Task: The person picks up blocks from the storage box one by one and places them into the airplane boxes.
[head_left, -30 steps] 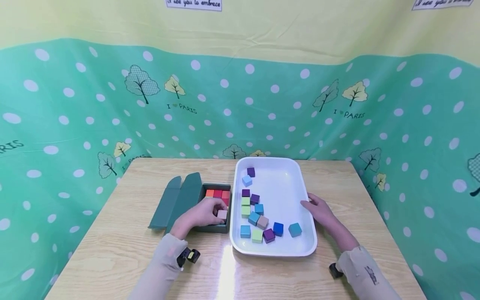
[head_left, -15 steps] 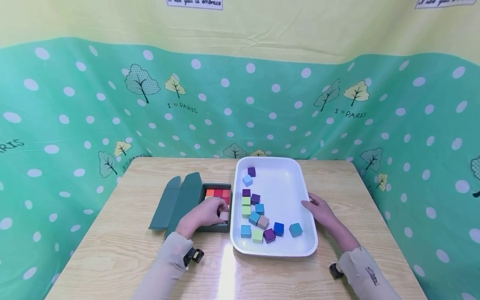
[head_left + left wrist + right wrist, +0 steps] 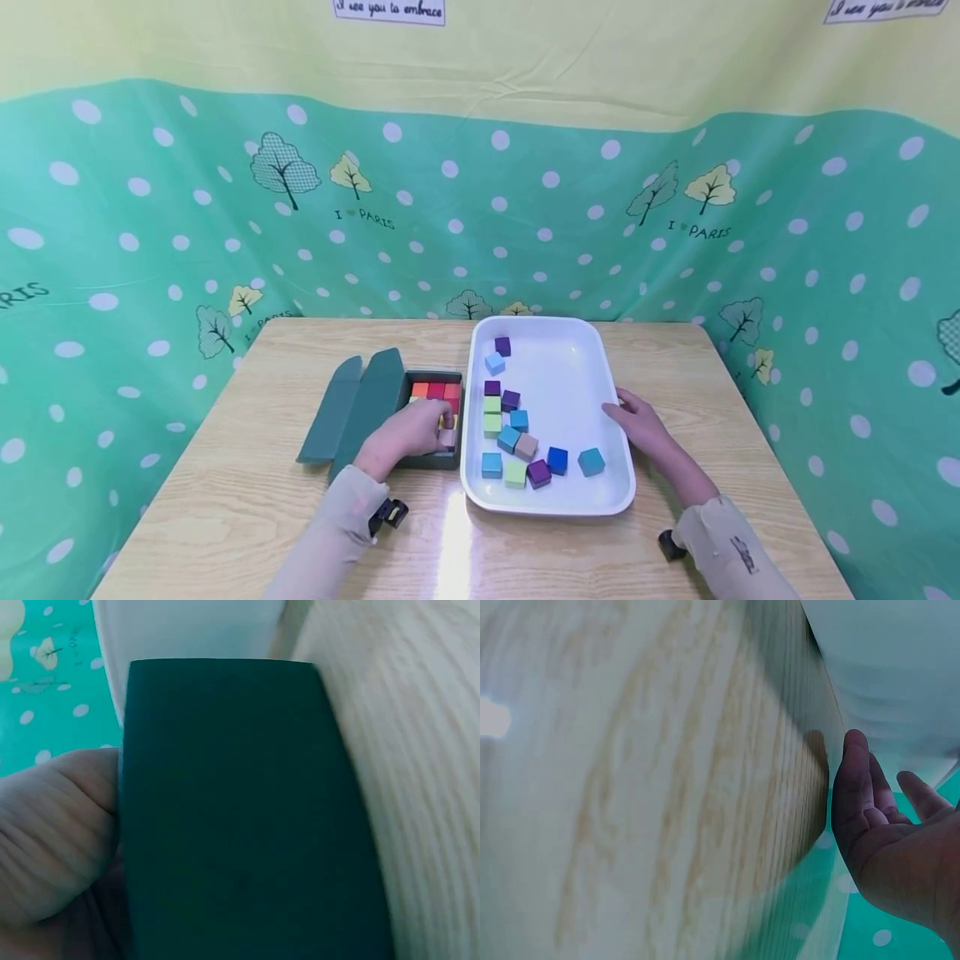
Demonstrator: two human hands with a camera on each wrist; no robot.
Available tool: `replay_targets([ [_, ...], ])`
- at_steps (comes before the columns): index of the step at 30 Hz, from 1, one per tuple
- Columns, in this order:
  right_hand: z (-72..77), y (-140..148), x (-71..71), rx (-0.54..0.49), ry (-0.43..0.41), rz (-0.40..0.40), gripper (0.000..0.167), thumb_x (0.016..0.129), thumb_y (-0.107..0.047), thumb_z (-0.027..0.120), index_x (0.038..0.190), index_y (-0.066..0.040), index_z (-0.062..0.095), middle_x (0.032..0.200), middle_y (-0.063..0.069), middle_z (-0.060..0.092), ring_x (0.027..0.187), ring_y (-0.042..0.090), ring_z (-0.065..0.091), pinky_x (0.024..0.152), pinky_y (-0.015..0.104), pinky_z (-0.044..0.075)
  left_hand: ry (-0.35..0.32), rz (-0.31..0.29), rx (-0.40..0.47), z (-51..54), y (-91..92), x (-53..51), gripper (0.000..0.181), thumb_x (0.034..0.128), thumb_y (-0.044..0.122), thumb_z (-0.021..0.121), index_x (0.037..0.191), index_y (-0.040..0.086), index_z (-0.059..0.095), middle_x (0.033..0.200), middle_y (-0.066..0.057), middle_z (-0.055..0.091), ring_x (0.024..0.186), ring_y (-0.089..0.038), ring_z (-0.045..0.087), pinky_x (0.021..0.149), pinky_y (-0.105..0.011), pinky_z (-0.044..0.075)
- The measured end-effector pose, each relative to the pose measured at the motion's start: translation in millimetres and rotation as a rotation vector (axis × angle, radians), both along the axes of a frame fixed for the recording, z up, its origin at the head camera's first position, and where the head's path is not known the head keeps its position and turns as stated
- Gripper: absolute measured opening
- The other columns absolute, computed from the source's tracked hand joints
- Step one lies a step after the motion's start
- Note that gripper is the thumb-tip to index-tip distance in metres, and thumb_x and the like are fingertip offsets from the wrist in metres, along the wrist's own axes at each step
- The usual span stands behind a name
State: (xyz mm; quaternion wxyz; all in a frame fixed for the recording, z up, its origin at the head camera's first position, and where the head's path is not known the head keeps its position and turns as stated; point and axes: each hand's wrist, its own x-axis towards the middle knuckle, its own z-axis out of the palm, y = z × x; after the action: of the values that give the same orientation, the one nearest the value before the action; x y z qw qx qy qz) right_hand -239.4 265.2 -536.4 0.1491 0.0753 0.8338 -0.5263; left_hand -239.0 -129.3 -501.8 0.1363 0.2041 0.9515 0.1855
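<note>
My left hand (image 3: 412, 429) reaches into the dark green box (image 3: 431, 461) and pinches a pale pink cube (image 3: 447, 438) at its near right corner. Orange and red cubes (image 3: 436, 390) lie at the box's far end, with a bit of yellow beside my fingertips; my hand hides the rest. In the left wrist view a dark green panel (image 3: 240, 810) covers most of the picture. My right hand (image 3: 641, 422) rests at the right rim of the white tray (image 3: 555, 502), its thumb over the edge. The right wrist view shows its fingers fairly straight beside the tray's outer wall.
Several loose cubes, purple, blue, teal, light green and one pinkish brown (image 3: 527, 447), lie mostly along the tray's left and near sides. The box's open lid (image 3: 367, 412) spreads left over the wooden table (image 3: 217, 467). A patterned green curtain (image 3: 420, 200) hangs behind.
My left hand has shifted slightly right and down with the pale pink cube, which now sits lower in the box's corner. My right hand and the tray look unmoved.
</note>
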Motion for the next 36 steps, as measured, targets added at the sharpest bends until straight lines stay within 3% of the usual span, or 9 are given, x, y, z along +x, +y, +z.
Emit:
replay_targets([
  [11,-0.6,-0.8,-0.7,0.002,-0.015,-0.002,0.068,0.098,-0.046,0.051,0.152,-0.011,0.03,0.137,0.024,0.048,0.121,0.038,0.052,0.094,0.046,0.047,-0.132,0.013,-0.009,14.7,-3.2,0.6,0.025,0.0755,-0.003,0.073,0.093,0.012,0.064,0.078,0.001,0.057,0.07,-0.019,0.053,0.065,-0.033,0.048],
  [16,-0.4,-0.7,-1.2,-0.006,-0.019,-0.006,0.068,0.098,-0.048,0.051,0.152,-0.013,0.03,0.137,0.023,0.049,0.12,0.038,0.053,0.092,0.045,0.048,-0.106,0.015,0.005,13.9,-1.9,-0.3,0.021,0.0748,-0.002,0.074,0.087,0.012,0.064,0.074,0.001,0.056,0.067,-0.018,0.053,0.062,-0.032,0.047],
  [21,-5.0,-0.2,1.6,-0.012,-0.023,-0.017,0.068,0.097,-0.048,0.052,0.152,-0.011,0.031,0.136,0.024,0.05,0.119,0.038,0.054,0.093,0.046,0.048,-0.079,0.018,0.02,4.6,-2.0,2.8,0.025,0.0726,0.0,0.08,0.085,0.013,0.063,0.074,0.002,0.056,0.066,-0.017,0.053,0.062,-0.031,0.047],
  [24,-2.1,0.3,-2.5,-0.009,-0.01,-0.012,0.069,0.098,-0.046,0.051,0.152,-0.009,0.03,0.137,0.025,0.048,0.12,0.038,0.053,0.093,0.047,0.047,-0.087,0.011,0.032,8.3,-3.2,-0.1,0.027,0.0714,0.001,0.084,0.085,0.014,0.064,0.073,0.002,0.056,0.064,-0.016,0.053,0.061,-0.03,0.048],
  [29,-8.7,-1.4,1.5,-0.006,-0.01,-0.021,0.068,0.098,-0.047,0.051,0.151,-0.01,0.031,0.137,0.024,0.049,0.121,0.037,0.053,0.093,0.046,0.047,-0.095,-0.002,0.056,5.7,-5.2,7.0,0.027,0.0725,-0.003,0.081,0.086,0.014,0.065,0.072,0.003,0.056,0.063,-0.016,0.053,0.06,-0.03,0.048],
  [36,-5.9,-1.6,0.8,-0.013,-0.005,-0.037,0.069,0.097,-0.049,0.051,0.151,-0.01,0.031,0.137,0.023,0.049,0.121,0.038,0.052,0.095,0.047,0.046,-0.1,0.002,0.067,8.9,-6.5,6.9,0.025,0.0741,0.0,0.081,0.086,0.014,0.064,0.071,0.002,0.057,0.063,-0.016,0.054,0.06,-0.03,0.048],
])
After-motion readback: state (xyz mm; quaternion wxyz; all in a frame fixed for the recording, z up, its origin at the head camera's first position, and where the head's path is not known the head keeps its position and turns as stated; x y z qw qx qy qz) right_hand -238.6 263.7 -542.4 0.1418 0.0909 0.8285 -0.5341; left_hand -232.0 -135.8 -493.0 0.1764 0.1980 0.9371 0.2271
